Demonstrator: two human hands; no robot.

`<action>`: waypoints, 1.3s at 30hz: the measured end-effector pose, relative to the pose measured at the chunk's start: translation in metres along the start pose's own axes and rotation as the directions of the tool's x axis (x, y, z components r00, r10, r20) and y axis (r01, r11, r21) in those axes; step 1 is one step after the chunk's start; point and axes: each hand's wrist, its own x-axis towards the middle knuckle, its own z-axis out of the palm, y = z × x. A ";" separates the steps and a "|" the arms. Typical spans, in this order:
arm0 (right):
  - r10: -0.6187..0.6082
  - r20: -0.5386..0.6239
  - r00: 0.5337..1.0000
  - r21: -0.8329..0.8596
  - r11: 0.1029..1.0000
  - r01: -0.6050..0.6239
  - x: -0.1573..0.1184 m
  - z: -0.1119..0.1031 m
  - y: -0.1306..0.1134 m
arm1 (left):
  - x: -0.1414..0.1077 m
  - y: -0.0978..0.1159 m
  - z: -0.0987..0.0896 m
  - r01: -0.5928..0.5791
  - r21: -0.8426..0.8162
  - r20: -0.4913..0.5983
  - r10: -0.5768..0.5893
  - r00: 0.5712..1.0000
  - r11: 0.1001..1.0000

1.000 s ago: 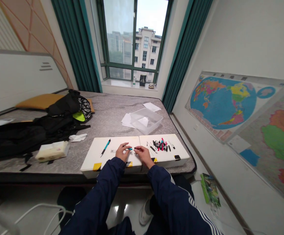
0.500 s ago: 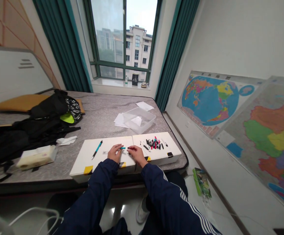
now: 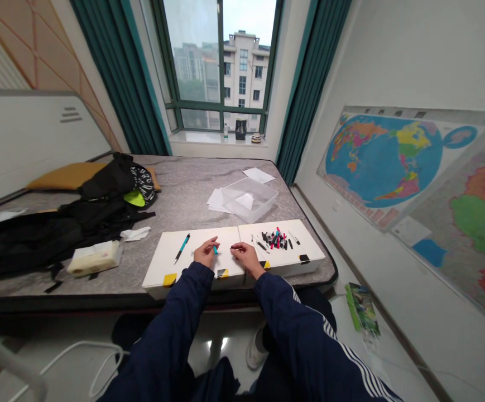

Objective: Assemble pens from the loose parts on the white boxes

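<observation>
My left hand is closed on a short teal pen part above the left white box. To its right, my right hand pinches a small dark piece, with a gap between the hands. A teal and black pen lies at the left of the same box. On the right white box is a pile of black, red and white pen parts, beyond my right hand.
Behind the boxes stand a clear plastic bin and white papers. At the left are a tissue pack, a crumpled tissue and a black backpack. The bed's front edge runs below.
The whole view has shifted, moving the scene to the right. My left hand has turned, and the teal part in it now points more upright. The hands are slightly farther apart.
</observation>
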 end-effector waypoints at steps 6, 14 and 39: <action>0.015 0.013 1.000 -0.015 1.000 -0.015 0.003 -0.001 0.006 | 0.000 0.000 -0.001 0.087 -0.131 -0.010 -0.089 0.996 0.988; -0.013 0.030 0.999 -0.018 1.000 0.014 0.005 -0.002 0.013 | -0.001 0.005 -0.001 0.149 -0.196 -0.040 -0.159 0.986 0.969; 0.049 0.063 0.997 0.147 0.987 -0.058 0.004 0.000 0.009 | -0.010 0.012 0.007 0.067 0.202 0.070 -0.083 0.994 0.977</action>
